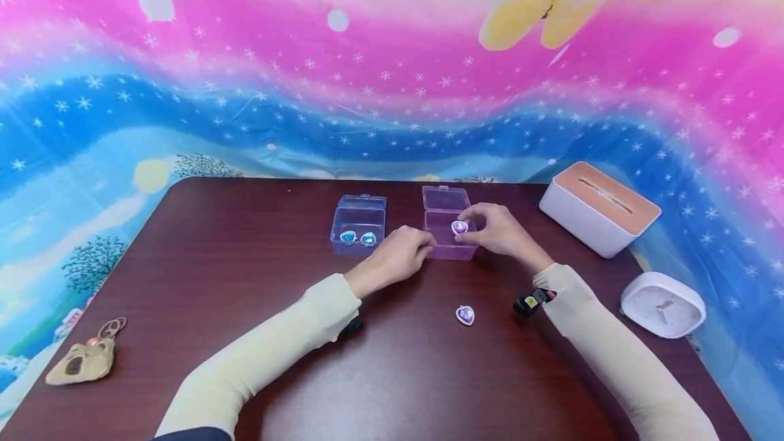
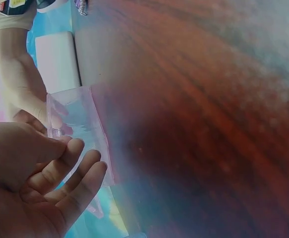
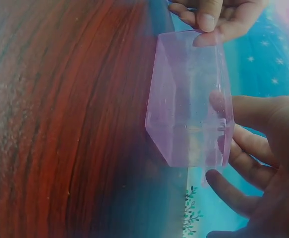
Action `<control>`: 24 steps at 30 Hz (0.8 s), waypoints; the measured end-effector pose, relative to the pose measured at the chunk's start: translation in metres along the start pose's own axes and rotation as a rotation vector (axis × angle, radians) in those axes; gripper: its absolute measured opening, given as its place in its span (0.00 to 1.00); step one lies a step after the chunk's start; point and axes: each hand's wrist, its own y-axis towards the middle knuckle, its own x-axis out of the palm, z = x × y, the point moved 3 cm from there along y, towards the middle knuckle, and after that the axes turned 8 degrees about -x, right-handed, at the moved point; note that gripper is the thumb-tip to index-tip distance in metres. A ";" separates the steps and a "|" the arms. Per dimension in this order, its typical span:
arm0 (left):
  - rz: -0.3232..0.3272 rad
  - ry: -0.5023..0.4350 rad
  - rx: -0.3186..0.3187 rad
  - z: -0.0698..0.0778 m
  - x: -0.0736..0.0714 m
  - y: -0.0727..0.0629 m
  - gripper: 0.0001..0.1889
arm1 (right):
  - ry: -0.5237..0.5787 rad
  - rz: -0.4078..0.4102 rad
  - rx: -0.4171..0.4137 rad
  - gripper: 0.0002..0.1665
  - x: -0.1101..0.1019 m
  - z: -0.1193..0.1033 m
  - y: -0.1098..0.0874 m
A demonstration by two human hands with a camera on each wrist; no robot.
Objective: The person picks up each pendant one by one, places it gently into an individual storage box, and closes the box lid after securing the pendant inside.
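Over the pink box [image 1: 449, 237], the right hand [image 1: 499, 230] pinches a purple heart gem [image 1: 459, 227]; the left hand [image 1: 398, 257], its fingers relaxed, touches the box's side.

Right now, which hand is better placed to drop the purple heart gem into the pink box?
The right hand: it already pinches a purple heart gem above the open pink box. The left hand only rests against the box's side.

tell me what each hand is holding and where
The right hand pinches a purple heart gem by its edges over the pink box; the left hand steadies the box's left side.
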 end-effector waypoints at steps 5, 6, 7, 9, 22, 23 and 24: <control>0.009 -0.003 0.007 0.000 0.000 0.000 0.09 | -0.060 -0.019 -0.010 0.22 0.003 -0.005 0.002; 0.009 -0.003 0.007 0.000 0.000 0.000 0.09 | -0.069 -0.023 -0.009 0.22 0.003 -0.006 0.002; 0.009 -0.001 0.007 0.000 0.000 -0.001 0.09 | -0.073 -0.025 -0.005 0.22 0.004 -0.006 0.002; 0.009 0.001 0.007 0.001 -0.001 -0.001 0.09 | -0.074 -0.030 0.000 0.22 0.005 -0.005 0.002; 0.016 0.018 0.015 0.002 0.000 -0.002 0.09 | -0.099 -0.051 -0.072 0.21 0.007 0.000 0.007; 0.017 0.020 0.016 0.002 0.000 -0.002 0.09 | -0.093 -0.051 -0.068 0.21 0.006 0.000 0.006; 0.018 0.023 0.018 0.002 0.000 -0.002 0.09 | -0.084 -0.049 -0.062 0.22 0.005 0.000 0.006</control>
